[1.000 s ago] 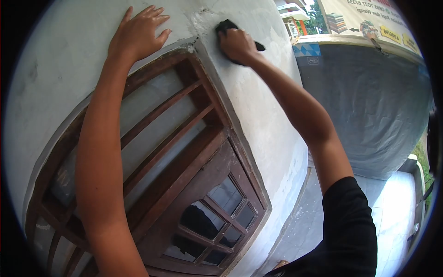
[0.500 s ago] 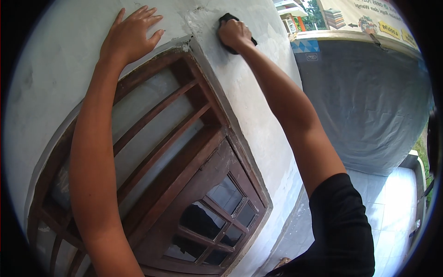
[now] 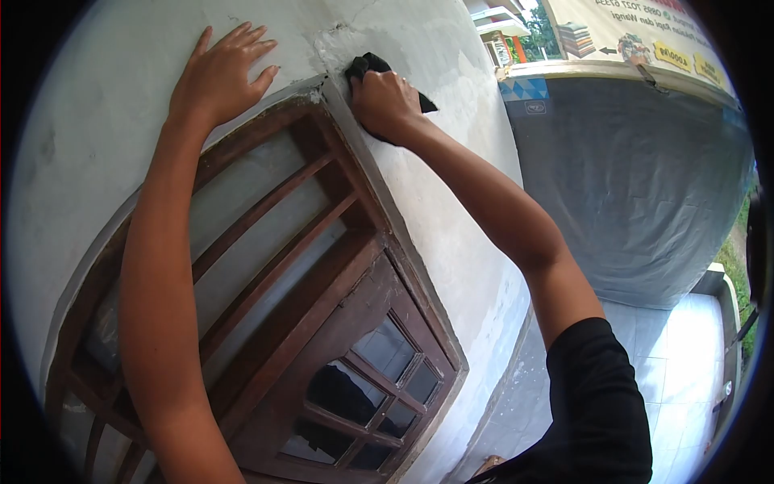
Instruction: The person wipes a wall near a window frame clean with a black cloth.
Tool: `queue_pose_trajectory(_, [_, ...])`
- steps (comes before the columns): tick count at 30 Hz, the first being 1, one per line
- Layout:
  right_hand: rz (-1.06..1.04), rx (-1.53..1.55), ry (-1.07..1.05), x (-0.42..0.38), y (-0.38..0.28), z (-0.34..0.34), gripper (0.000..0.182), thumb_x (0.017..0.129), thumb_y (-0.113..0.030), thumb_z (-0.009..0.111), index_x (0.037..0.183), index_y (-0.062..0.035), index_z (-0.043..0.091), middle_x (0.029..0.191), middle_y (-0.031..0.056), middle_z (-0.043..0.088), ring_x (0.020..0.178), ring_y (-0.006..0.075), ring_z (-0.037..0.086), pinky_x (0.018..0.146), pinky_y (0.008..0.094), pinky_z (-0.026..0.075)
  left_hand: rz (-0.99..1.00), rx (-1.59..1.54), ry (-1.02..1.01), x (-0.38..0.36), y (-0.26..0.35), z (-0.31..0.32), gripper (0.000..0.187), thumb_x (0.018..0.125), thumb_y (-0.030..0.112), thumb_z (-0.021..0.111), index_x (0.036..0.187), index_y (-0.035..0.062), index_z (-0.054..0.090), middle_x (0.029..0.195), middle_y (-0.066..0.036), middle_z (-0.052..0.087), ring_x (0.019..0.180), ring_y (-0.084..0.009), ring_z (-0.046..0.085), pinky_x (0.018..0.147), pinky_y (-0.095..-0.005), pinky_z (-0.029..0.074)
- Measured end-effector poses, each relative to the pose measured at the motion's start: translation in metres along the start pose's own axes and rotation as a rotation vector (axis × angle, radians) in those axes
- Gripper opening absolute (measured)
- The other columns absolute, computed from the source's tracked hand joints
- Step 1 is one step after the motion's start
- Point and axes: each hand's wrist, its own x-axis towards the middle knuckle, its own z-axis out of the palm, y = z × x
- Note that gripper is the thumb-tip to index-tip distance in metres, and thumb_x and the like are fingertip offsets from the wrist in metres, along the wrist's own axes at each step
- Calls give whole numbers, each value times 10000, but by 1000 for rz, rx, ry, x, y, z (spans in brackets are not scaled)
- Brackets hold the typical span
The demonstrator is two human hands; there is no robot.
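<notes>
My right hand (image 3: 389, 103) grips a bunched black cloth (image 3: 372, 63) and presses it against the pale grey wall (image 3: 451, 121), just right of the door frame's upper corner. Part of the cloth is hidden behind the fingers. Higher on the left, my left hand (image 3: 226, 77) lies on the wall with its fingers spread, above the top edge of the wooden frame (image 3: 278, 113). Near the cloth, the wall surface is rough and patchy, with a crack running up from the frame's corner.
Below the hands is a brown wooden door (image 3: 322, 363) with small glass panes and slatted openings above. To the right hangs a grey tarp (image 3: 629, 185) under a printed banner (image 3: 637, 32). Pale floor tiles (image 3: 677, 363) lie at the lower right.
My right hand has moved left and down with the black cloth, closer to the frame's corner. My left hand has stayed nearly in place on the wall.
</notes>
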Motion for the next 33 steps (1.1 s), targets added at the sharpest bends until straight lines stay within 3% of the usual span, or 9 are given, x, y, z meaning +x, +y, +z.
queue_pose_trajectory(3, [96,15,60,18,8,1,457,1035,-343,484,1061,17,765,1099,292,725,1075,438,705,950,512,543,1,9,6,-1,-1,1,462,1010,400,554,1437,236,613,1579,20,497,1504,-165,384,1292,-485,191])
queue_pose_trajectory(5, [185,35,49,35,14,1,415,983,-295,517,1128,15,750,1237,282,690,1197,415,661,1012,490,519,4,11,20,-1,-2,2,465,1008,402,556,1439,237,611,1581,22,495,1502,-165,386,1293,-482,192])
queue_pose_trajectory(9, [327,20,48,75,41,11,444,915,-271,566,1226,4,723,1310,250,674,1259,384,638,1056,455,504,3,23,30,-1,-3,5,466,1008,401,556,1441,237,610,1584,22,491,1502,-165,386,1292,-483,192])
queue_pose_trajectory(12, [326,-32,43,94,70,16,441,973,-320,533,1252,-34,721,1328,228,671,1262,383,635,1047,460,508,9,11,51,-1,-3,7,470,1006,405,558,1441,234,610,1584,21,490,1502,-165,388,1292,-484,190])
queue_pose_trajectory(14, [308,-52,57,99,83,15,461,1028,-383,488,1242,-51,725,1317,224,676,1247,393,639,1030,481,513,2,3,18,0,-1,3,481,1001,414,562,1441,228,610,1585,18,490,1501,-166,389,1292,-490,187])
queue_pose_trajectory(19, [247,-54,114,102,85,17,474,1029,-399,478,1190,-41,744,1244,242,703,1181,408,669,1008,504,518,-12,8,20,1,0,4,483,993,420,568,1431,224,619,1580,17,498,1501,-167,391,1289,-497,189])
queue_pose_trajectory(25, [-175,-45,45,40,2,-4,459,1018,-366,500,1085,19,740,1109,293,713,1038,434,712,908,526,564,-5,2,31,4,1,4,470,988,411,580,1419,230,629,1571,17,508,1499,-166,394,1287,-500,193])
queue_pose_trajectory(27, [-348,-32,192,25,-8,7,432,1026,-353,509,1110,20,709,1126,273,707,1005,432,716,890,532,567,-7,9,40,4,0,4,469,987,410,584,1419,233,629,1571,17,509,1498,-165,395,1288,-500,193])
queue_pose_trajectory(33, [-153,1,292,62,13,22,466,1040,-388,468,1202,-1,670,1238,242,684,1113,427,686,974,527,537,-8,18,36,1,-2,5,465,988,415,588,1418,245,629,1570,24,509,1494,-161,400,1287,-496,196])
